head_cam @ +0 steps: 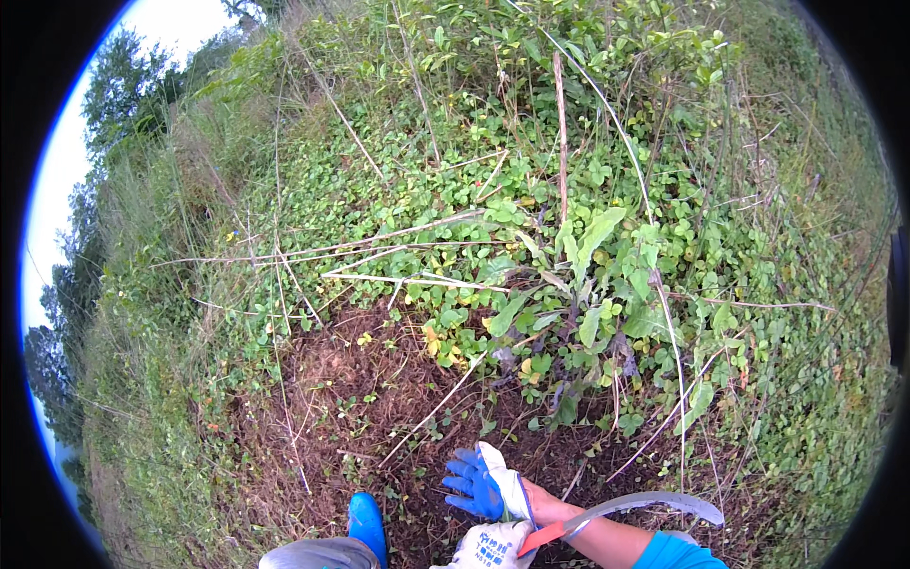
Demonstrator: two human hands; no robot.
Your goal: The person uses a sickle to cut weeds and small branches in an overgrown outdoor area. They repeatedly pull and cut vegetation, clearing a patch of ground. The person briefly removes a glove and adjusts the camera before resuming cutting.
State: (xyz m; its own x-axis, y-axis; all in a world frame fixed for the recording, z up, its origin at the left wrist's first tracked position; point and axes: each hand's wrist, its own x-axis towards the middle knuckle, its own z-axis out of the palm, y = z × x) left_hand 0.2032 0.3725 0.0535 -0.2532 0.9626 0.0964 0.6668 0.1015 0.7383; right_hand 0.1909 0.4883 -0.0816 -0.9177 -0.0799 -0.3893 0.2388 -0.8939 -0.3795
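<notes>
My right hand (475,484) reaches in from the lower right with a bare forearm. It wears a white glove with a blue coated palm; the palm faces the camera, the fingers are apart, and it holds nothing. Just below, at the bottom edge, my left hand (490,546) in a white glove bearing blue print touches the right glove's cuff. It is shut on the orange handle of a sickle (640,502), whose curved metal blade points right, above the right forearm. The left fingers are partly hidden.
A blue boot (367,525) stands on brown soil (341,398) with dry plant litter. Beyond are a broad-leaved weed (583,284), low green ground cover (426,192), long dry stalks (398,235) and an upright brown stem (561,135). Trees show at far left.
</notes>
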